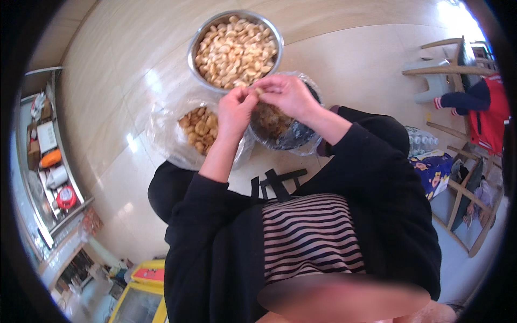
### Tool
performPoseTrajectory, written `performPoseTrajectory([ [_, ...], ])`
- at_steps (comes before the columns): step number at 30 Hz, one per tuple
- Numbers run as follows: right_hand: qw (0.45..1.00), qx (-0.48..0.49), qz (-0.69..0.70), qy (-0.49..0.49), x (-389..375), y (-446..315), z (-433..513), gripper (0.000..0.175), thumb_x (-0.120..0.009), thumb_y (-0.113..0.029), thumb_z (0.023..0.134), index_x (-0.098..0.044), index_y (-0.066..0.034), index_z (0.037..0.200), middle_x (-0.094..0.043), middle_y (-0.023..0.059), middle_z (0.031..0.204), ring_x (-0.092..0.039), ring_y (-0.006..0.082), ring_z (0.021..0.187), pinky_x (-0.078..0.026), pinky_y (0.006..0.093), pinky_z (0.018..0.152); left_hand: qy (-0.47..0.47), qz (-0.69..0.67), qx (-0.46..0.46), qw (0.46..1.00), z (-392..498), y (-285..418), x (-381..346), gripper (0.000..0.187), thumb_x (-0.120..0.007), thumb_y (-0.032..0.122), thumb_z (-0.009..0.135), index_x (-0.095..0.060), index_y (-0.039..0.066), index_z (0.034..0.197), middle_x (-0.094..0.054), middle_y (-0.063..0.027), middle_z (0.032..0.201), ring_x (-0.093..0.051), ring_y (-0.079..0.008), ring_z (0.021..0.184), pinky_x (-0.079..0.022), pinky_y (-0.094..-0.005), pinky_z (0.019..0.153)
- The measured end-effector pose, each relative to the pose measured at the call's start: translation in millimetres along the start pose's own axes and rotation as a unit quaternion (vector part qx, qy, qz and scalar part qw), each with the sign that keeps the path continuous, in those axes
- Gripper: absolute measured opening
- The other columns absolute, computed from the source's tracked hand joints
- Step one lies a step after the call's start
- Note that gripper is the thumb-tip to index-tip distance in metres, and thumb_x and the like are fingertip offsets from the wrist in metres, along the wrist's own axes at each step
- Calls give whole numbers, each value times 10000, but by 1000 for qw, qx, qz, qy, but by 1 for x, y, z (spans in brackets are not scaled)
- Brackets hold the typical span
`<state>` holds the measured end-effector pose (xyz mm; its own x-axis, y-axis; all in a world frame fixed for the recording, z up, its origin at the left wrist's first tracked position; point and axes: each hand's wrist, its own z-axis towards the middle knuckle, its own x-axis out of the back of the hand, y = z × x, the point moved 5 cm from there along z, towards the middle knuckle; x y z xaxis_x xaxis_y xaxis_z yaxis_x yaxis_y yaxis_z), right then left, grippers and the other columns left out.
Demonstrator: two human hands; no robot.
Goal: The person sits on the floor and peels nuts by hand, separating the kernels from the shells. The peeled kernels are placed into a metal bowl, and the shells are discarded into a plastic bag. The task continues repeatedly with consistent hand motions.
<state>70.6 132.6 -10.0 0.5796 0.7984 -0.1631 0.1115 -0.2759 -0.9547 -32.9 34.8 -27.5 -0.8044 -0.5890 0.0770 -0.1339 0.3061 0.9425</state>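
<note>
A wide stainless steel basin on the floor holds many pale, nut-like pieces. Just below its rim, my left hand and my right hand meet at the fingertips, pinching a small pale yellow piece between them. Under my right hand is a dark container lined with clear plastic, with brownish scraps inside; my hand hides part of it. Beside my left wrist, an open clear plastic bag contains browner, yellowish pieces. Their exact kind cannot be told.
My knees flank the bag and lined container. Black straps lie before my striped top. At right are wooden chair frames, bottles, a blue printed package and a person in a red jacket. A metal-edged display case stands left.
</note>
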Motion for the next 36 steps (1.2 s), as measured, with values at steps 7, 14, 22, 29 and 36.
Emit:
performPoseTrajectory([
  [7,985,-136,105,11,9,4,-1,170,-576,-31,871,-624,25,1025,-647,65,920,-600,115,810,-495,245,749,-60,-147,1,987,-3,4,-7,118,-580,123,861,-614,19,817,-599,-11,710,-516,-60,608,-439,-221,594],
  [14,963,-159,216,-14,9,5,-3,162,-556,-44,886,-590,23,1029,-635,82,929,-610,141,832,-505,261,758,-119,-321,57,938,-3,3,-8,117,-566,143,889,-592,36,849,-580,-11,742,-506,-82,624,-465,-253,624],
  [22,981,-123,140,49,13,8,-2,160,-600,-46,867,-590,34,1005,-619,86,936,-608,135,811,-519,255,730,-25,-112,-10,993,-2,5,-12,213,-713,161,805,-641,9,936,-604,6,731,-530,-57,637,-430,-189,580],
  [29,989,-124,82,24,11,9,-4,101,-616,-45,853,-629,2,942,-622,39,864,-567,94,746,-481,233,685,-22,-40,-24,999,0,-2,-3,141,-647,132,845,-654,2,900,-618,-4,701,-536,-67,595,-430,-211,572],
  [36,977,-148,151,-16,6,13,-6,130,-594,-40,868,-613,5,988,-618,43,868,-572,100,750,-484,229,698,-125,-240,88,959,-2,-6,-10,126,-605,152,880,-612,27,896,-610,-11,771,-547,-89,651,-467,-236,637],
])
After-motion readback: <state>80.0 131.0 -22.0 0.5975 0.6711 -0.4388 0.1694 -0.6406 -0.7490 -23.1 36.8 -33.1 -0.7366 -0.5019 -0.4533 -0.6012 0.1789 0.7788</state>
